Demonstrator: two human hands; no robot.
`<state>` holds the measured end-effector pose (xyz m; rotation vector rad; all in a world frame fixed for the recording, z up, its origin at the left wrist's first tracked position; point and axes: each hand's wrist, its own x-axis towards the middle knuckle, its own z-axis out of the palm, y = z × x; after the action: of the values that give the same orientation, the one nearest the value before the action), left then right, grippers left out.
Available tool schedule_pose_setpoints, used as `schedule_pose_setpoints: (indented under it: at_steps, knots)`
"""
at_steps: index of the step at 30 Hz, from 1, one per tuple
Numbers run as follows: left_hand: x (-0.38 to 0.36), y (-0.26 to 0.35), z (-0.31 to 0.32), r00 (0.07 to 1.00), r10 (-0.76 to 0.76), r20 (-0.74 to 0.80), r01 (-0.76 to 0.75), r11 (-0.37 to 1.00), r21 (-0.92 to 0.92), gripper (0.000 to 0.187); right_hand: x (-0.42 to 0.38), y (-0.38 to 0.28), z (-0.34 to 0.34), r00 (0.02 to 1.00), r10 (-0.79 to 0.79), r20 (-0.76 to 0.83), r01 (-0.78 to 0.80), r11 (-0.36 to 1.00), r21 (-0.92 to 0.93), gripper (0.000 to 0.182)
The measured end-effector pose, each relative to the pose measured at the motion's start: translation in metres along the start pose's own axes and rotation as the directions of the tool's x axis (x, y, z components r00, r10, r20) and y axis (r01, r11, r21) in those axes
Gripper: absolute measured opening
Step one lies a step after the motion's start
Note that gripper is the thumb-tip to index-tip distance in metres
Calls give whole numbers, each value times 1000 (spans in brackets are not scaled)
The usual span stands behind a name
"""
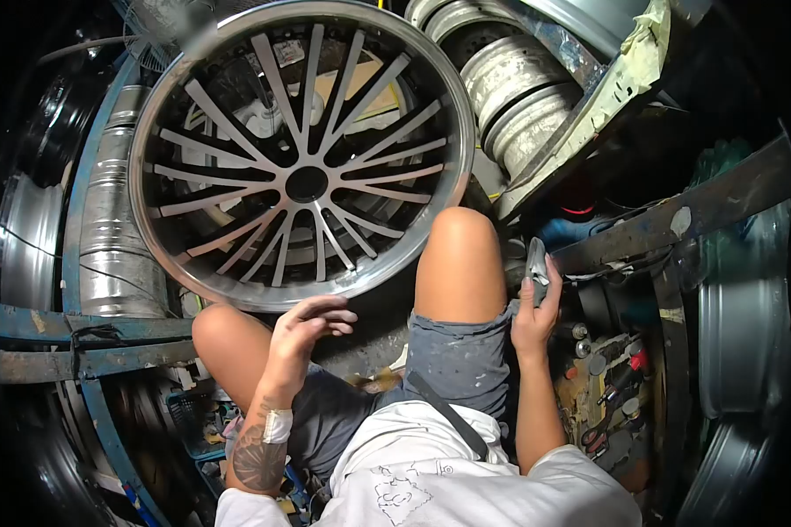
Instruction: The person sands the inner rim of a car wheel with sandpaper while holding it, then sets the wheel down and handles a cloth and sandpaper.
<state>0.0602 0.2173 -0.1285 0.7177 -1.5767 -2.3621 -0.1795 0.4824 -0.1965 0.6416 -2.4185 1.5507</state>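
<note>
A large alloy wheel rim (306, 183) with thin machined spokes and dark gaps stands in front of my knees, its bright lip close to my legs. Just below the lip, my left hand (309, 327) hangs in the air over my thigh with fingers loosely bent, holding nothing I can see. Beyond my other knee, my right hand (534, 321) is raised, thumb and fingers closed around a small grey folded sheet (537, 262) that looks like sandpaper. The sheet is apart from the wheel rim.
Bare metal wheels (518, 97) are stacked at the upper right. A blue metal frame (132, 338) runs along the left, beside more silver wheels (119, 255). Pliers, red-handled scissors (596, 437) and other tools lie at the right. A dark metal bar (677, 220) crosses above them.
</note>
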Motion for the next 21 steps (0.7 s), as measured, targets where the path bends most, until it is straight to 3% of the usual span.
schedule_pose_setpoints:
  at_steps: [1, 2, 3, 5, 6, 7, 8, 9, 11, 13, 15, 21]
  knots:
    - [-5, 1, 0, 996, -11, 92, 35, 966, -257, 63, -2, -16, 0, 1000, -13, 14, 12, 998, 62, 46]
    - [-9, 2, 3, 994, -17, 111, 68, 875, -479, 68, -4, -32, 2, 988, 124, 91, -145, 948, 284, 46]
    - [-10, 3, 9, 992, -12, 122, 91, 735, -672, 72, -1, -45, 7, 993, 16, 115, -46, 961, 271, 49]
    - [-8, 0, 13, 995, 17, 99, 69, 607, -792, 74, -5, -77, 23, 966, 47, 253, -168, 862, 479, 53]
    - [-8, 2, 18, 998, 21, 62, 38, 593, -804, 74, -11, -82, 30, 919, 116, 377, -319, 782, 536, 58]
    - [-8, 3, 22, 999, 23, 28, 10, 576, -817, 74, -10, -97, 38, 903, 48, 427, -287, 806, 517, 56]
    - [-9, 1, 21, 1000, 21, 4, -10, 646, -763, 74, -17, -100, 48, 796, 119, 594, -483, 717, 502, 54]
    - [-11, -1, 20, 1000, 19, -20, -27, 712, -702, 74, -20, -102, 59, 681, 109, 724, -577, 688, 439, 49]
    - [-16, -8, 16, 996, 12, -84, -50, 882, -469, 75, -25, -108, 73, 383, 11, 924, -881, 305, 362, 44]
    - [-25, -15, 16, 986, -1, -166, -17, 994, -110, 69, -41, -108, 94, 289, -35, 957, -952, 98, 291, 38]
    - [-34, -22, 26, 964, 114, -239, -101, 993, 65, 65, -49, -105, 101, 227, -95, 969, -970, 72, 234, 36]
    - [-30, -44, 45, 933, 81, -350, -99, 994, -36, 55, -57, -89, 106, 100, -107, 989, -987, 112, 112, 28]
